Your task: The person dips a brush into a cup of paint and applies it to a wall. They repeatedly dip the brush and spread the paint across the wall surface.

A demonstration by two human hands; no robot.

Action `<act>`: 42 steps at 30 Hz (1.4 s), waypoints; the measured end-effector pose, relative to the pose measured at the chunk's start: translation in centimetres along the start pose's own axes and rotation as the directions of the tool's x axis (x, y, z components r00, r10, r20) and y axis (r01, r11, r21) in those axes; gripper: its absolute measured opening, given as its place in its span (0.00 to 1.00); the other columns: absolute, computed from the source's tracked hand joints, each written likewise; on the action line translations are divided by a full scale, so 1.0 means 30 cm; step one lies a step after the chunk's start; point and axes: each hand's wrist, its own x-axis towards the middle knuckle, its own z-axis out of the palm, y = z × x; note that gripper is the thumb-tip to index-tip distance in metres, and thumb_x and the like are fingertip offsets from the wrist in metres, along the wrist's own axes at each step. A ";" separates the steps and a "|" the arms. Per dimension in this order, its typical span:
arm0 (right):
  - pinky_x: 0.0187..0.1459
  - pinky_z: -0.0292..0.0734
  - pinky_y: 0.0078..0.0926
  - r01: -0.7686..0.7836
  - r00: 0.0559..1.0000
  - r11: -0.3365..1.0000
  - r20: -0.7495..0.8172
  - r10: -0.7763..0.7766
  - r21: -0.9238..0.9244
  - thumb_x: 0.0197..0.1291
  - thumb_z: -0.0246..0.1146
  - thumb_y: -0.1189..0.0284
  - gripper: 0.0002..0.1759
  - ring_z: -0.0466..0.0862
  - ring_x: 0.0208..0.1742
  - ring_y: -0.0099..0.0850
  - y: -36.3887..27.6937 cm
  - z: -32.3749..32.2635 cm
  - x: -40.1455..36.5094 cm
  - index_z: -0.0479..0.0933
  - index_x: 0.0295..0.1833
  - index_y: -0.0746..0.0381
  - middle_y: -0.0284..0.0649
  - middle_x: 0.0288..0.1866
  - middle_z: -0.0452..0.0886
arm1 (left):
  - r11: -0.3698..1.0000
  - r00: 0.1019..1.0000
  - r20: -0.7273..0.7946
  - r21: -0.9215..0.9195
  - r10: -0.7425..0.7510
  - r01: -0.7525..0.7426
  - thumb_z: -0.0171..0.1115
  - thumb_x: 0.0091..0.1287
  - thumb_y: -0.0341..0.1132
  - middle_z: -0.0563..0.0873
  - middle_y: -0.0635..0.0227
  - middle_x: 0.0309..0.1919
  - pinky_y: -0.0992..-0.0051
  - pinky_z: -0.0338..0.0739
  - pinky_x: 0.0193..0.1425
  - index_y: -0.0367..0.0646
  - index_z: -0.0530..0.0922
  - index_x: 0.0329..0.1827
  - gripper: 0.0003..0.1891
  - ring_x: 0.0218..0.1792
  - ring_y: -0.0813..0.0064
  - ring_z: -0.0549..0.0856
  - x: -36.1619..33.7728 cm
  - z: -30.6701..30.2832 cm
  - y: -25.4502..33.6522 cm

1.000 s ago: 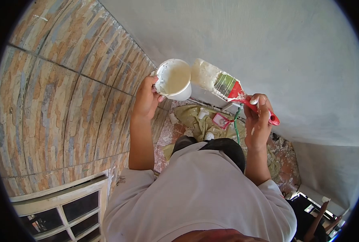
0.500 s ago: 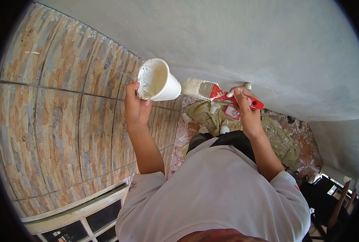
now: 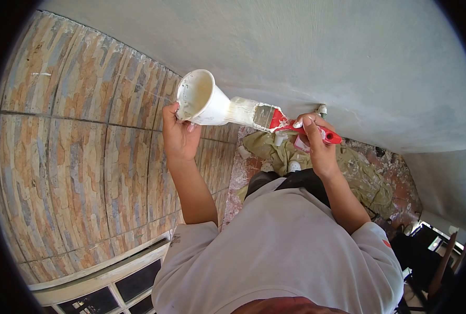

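Observation:
A white cup [image 3: 217,106], tilted with its mouth toward the upper left, is held at its rim by my left hand [image 3: 181,136]. White residue coats the inside. My right hand [image 3: 318,137] is closed around the red handle of a paintbrush [image 3: 279,120]. The brush's bristles, thick with white paint, point left and meet the base of the cup in this view; whether they touch it I cannot tell. White paint marks a finger of my right hand.
A grey wall [image 3: 316,52] rises ahead, with a small pipe stub [image 3: 322,110]. Stone-patterned tiles [image 3: 76,172] cover the left wall above a white-framed window [image 3: 102,285]. Below lie a paint-spattered green cloth [image 3: 366,183] and a pink container [image 3: 302,143]. Another person's arm [image 3: 442,267] shows lower right.
The brush has moved left, so its bristles now meet the cup's outline. The cup has shifted slightly up and left and turned a little.

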 end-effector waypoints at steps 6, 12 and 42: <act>0.27 0.58 0.13 0.015 0.997 0.992 -0.073 -0.024 -0.127 0.66 0.55 0.63 0.14 0.63 0.25 0.13 0.057 -0.008 0.021 0.77 0.35 0.62 0.24 0.24 0.69 | 0.999 0.999 0.009 -0.010 0.052 -0.052 0.56 0.61 0.37 0.79 0.71 0.25 0.83 0.69 0.33 0.40 0.74 0.34 0.09 0.14 0.82 0.62 0.013 -0.002 0.014; 0.28 0.59 0.13 -0.090 0.994 0.988 -0.057 0.098 0.125 0.65 0.56 0.62 0.12 0.65 0.28 0.13 -0.009 0.029 0.016 0.76 0.38 0.61 0.26 0.29 0.71 | 1.000 0.999 0.053 -0.011 0.009 -0.008 0.55 0.62 0.37 0.79 0.72 0.25 0.83 0.69 0.34 0.41 0.75 0.33 0.09 0.14 0.82 0.62 0.018 -0.014 0.002; 0.35 0.69 0.20 0.362 0.923 0.876 0.254 -0.289 -0.318 0.61 0.58 0.76 0.08 0.76 0.31 0.24 -0.203 0.073 0.057 0.77 0.30 0.68 0.41 0.29 0.81 | 0.781 0.988 -0.020 0.616 0.151 -0.107 0.48 0.68 0.33 0.69 0.77 0.17 0.84 0.62 0.19 0.42 0.69 0.30 0.07 0.17 0.88 0.67 -0.080 -0.044 -0.196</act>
